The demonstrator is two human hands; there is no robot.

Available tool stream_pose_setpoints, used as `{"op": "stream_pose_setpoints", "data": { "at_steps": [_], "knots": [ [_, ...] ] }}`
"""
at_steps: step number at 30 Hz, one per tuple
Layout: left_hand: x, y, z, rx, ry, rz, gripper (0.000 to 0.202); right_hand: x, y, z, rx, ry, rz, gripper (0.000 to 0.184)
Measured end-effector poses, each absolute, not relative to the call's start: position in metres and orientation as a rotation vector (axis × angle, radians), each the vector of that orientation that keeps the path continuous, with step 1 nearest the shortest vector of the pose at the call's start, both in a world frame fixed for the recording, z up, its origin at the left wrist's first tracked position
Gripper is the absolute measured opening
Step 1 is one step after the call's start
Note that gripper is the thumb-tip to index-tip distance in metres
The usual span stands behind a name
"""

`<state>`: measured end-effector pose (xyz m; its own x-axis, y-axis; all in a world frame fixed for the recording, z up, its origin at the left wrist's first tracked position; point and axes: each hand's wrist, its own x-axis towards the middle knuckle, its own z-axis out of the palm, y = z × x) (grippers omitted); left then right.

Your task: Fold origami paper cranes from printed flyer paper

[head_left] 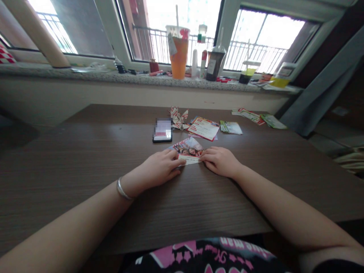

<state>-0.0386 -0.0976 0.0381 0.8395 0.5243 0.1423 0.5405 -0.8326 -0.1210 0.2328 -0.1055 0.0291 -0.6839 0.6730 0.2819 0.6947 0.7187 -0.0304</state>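
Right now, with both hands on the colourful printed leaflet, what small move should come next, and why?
Probably slide the left hand along the near white edge of the colourful printed paper leaflet, with the right hand pinning it: both hands press that edge onto the brown wooden table.

Left hand (159, 168), right hand (220, 161) and forearms bare; silver bangle (123, 189) on left wrist; black top (199, 258) with pink print, bottom of frame.
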Motion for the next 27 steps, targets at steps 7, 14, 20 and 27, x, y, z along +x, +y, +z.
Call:
{"op": "stream_pose_setpoints", "data": {
  "at_steps": [7,14,20,27],
  "knots": [
    [-0.0393,-0.0959,0.0328,-2.903,-0.845,-0.233,0.025,0.2346,-0.1032,0.0254,-1.067,-2.509,-0.147,0.023],
    [-0.0389,-0.0931,0.0336,-2.914,-0.858,-0.313,0.018,0.2362,-0.1003,0.0246,-1.068,-2.499,-0.106,0.021],
    [-0.0381,-0.0921,0.0338,-2.926,-0.842,-0.35,0.019,0.2374,-0.0979,0.0211,-1.077,-2.491,-0.09,0.021],
    [-0.0378,-0.0898,0.0318,-2.925,-0.877,-0.367,0.019,0.2379,-0.0976,0.0199,-1.085,-2.526,-0.03,0.03]
  ]
}}
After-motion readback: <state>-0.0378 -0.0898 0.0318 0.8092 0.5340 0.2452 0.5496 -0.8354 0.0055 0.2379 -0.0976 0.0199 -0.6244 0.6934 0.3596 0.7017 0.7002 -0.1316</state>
